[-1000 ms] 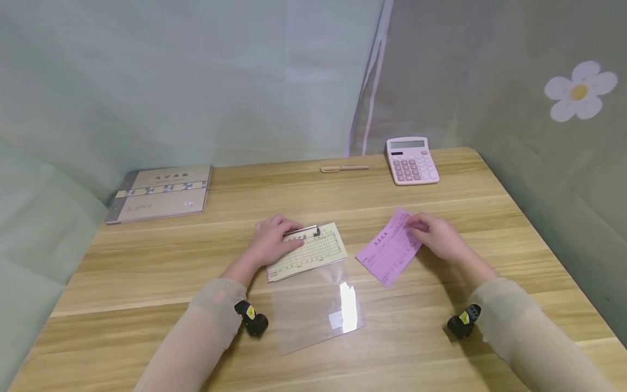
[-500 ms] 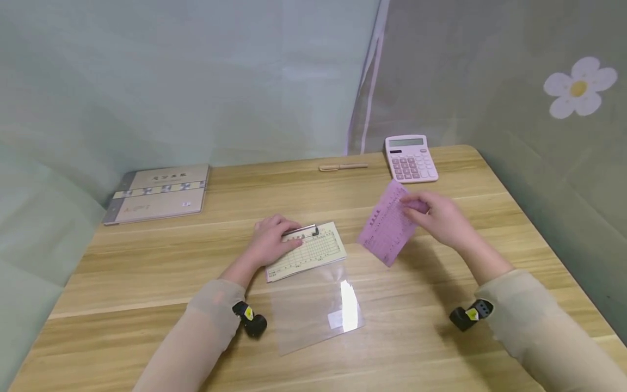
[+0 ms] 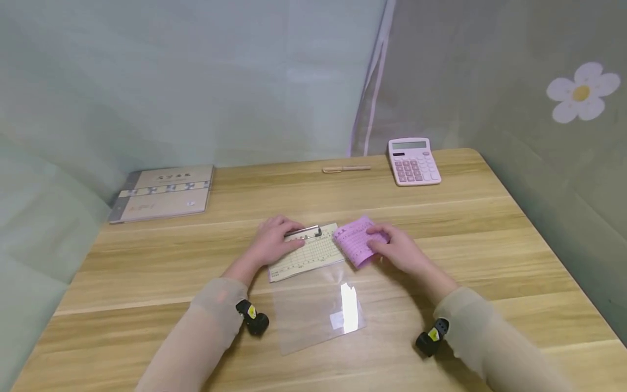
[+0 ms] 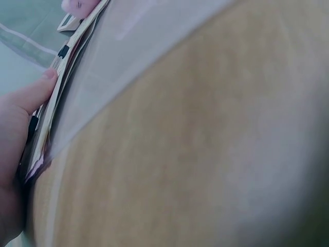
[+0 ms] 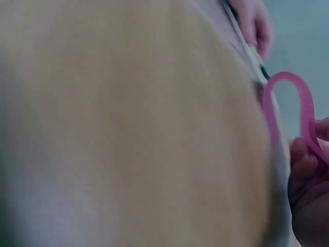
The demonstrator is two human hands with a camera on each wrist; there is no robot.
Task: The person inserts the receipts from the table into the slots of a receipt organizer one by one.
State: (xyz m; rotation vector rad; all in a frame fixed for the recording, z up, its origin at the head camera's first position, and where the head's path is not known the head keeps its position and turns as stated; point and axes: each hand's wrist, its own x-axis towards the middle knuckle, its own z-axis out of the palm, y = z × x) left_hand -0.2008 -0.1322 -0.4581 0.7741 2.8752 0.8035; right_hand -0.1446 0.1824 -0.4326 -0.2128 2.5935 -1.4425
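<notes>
A clear clipboard lies on the wooden table, with a small stack of pale yellow printed forms under its metal clip. My left hand grips the clipboard at the clip end, its thumb over the forms; its other fingers are partly hidden. Between thumb and fingers my right hand pinches a pink printed slip. The slip bends over into a loop, plain in the right wrist view as a pink curl. Its left edge overlaps the right end of the forms in the head view.
At the back left lies a beige account book. A pen and a pink calculator are near the table's back edge, close to the curtain.
My right hand lifted the pink slip off the table, then carried it left to the forms, where it now curls over. The left hand has stayed on the clipboard.
</notes>
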